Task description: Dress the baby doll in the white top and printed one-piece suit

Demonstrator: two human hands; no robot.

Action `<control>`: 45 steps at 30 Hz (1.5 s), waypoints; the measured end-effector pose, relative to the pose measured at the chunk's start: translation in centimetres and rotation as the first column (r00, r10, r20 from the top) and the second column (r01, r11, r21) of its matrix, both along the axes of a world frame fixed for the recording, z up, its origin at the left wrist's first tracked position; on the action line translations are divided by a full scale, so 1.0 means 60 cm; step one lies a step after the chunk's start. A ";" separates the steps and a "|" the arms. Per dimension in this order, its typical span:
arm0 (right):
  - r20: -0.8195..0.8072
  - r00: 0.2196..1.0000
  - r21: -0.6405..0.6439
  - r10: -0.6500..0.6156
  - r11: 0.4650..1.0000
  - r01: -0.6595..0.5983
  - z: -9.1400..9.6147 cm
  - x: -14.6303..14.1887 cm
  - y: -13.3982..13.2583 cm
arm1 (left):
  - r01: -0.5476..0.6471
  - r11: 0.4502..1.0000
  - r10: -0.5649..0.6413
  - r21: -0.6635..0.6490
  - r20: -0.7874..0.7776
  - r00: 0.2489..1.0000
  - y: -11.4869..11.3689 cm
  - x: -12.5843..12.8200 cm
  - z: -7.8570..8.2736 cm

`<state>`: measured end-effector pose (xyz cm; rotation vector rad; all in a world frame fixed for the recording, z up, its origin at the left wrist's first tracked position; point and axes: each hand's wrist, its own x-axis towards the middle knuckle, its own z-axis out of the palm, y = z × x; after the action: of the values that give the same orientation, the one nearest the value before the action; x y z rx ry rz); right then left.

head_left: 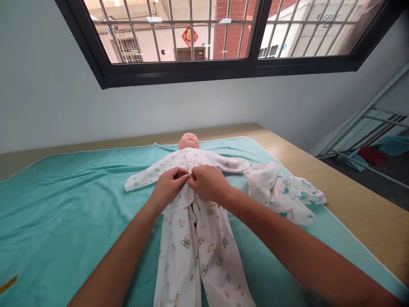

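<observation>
A baby doll [188,140] lies on its back, head toward the wall, on a teal cloth. It wears a white patterned baby jacket [169,164] with its sleeves spread to both sides, and white trousers [182,247] printed with small animals. My left hand [171,185] pinches the jacket's front edge at the middle of the chest. Right beside it, my right hand [206,181] is closed on the other front edge, fingertips nearly meeting the left ones. A button shows above my hands; whatever lies between my fingertips is hidden.
Crumpled white baby clothes [281,192] with a coloured print lie right of the doll, touching its sleeve end. The teal cloth [79,204] covers much of the wooden table [351,200]. Behind stand a wall and a barred window [179,68]; a metal rack [367,136] is at right.
</observation>
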<state>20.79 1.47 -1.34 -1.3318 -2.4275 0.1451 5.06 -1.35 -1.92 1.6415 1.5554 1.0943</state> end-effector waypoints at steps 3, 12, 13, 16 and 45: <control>-0.078 0.997 0.101 -0.010 0.995 0.018 -0.022 0.002 -0.003 | 0.001 1.000 -0.001 0.003 0.020 1.000 0.000 -0.003 -0.001; -0.453 0.878 0.272 0.154 0.962 -0.029 -0.067 0.012 -0.013 | 0.048 0.999 -0.048 0.015 -0.004 0.999 -0.004 -0.008 -0.001; -0.482 0.859 0.265 0.172 0.963 -0.044 -0.067 0.014 -0.011 | 0.061 0.998 -0.061 0.006 -0.004 0.998 -0.004 -0.009 0.000; -0.552 0.808 0.239 0.206 0.967 -0.083 -0.070 0.017 -0.006 | 0.080 0.997 -0.080 -0.010 -0.021 0.997 -0.004 -0.007 0.001; -0.502 0.862 -0.112 -0.072 0.994 0.017 0.021 -0.013 0.095 | -0.290 0.937 0.270 0.197 0.123 0.955 0.074 -0.002 0.010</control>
<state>20.03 7.16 -0.08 -1.2031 -1.9612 0.5460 4.93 3.12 -1.31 1.5058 1.6942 1.5136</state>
